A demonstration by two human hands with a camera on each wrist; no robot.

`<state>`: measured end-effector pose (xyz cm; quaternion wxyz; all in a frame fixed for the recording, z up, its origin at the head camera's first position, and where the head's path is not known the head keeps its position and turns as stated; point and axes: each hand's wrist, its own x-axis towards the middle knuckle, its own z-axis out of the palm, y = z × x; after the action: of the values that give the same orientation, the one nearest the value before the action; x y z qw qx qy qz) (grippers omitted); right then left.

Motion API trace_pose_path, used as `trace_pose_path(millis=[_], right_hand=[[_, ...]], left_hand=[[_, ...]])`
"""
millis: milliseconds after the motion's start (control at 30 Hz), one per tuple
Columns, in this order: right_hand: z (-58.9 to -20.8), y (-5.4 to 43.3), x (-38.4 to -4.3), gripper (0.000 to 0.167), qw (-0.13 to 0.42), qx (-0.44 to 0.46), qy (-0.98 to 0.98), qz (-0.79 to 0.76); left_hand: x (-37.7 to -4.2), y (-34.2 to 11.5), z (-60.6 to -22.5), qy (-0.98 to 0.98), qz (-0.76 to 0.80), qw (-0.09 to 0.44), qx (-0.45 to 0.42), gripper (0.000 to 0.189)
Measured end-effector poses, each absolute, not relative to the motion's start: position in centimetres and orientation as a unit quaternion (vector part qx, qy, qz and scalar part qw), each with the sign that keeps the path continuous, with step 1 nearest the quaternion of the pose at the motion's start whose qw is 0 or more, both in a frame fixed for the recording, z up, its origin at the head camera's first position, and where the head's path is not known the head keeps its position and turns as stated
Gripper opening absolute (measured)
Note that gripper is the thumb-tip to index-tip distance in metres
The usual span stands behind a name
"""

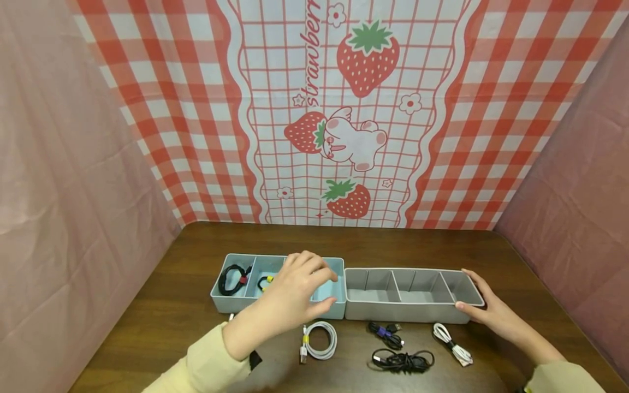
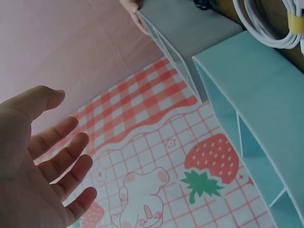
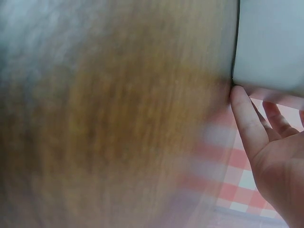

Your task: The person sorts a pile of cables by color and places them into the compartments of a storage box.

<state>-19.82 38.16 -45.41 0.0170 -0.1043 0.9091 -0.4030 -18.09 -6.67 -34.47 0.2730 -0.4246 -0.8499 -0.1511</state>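
Note:
A light blue divided storage box [image 1: 280, 307] and a grey divided storage box [image 1: 408, 312] stand end to end on the table. In the head view my left hand [image 1: 295, 286] hovers over the blue box's right part, fingers loosely bent and holding nothing; the left wrist view shows the same hand [image 2: 47, 161] with fingers spread. At the grey box's right end, my right hand [image 1: 491, 311] grips it, thumb at the front corner and fingers at the back. The blue box holds a coiled black cable [image 1: 234, 280] and a cable with a yellow tie [image 1: 265, 280], partly hidden.
In front of the boxes lie a white cable coil [image 1: 320, 341], a black cable with a purple tie [image 1: 386, 334], a black cable bundle [image 1: 403, 361] and a folded white cable [image 1: 452, 344]. A checked strawberry cloth [image 1: 334, 164] hangs behind the wooden table [image 1: 393, 243].

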Motion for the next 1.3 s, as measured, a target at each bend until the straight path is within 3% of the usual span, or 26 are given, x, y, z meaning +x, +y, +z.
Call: trace_pose_path(millis=[1300], right_hand=[[-45.7,38.4,-20.0,0.081,-0.005,-0.113,0.918,-0.381]], left_hand=[[-18.1,-2.9,-39.4,-0.787,-0.162,0.252,-0.539,0.032]])
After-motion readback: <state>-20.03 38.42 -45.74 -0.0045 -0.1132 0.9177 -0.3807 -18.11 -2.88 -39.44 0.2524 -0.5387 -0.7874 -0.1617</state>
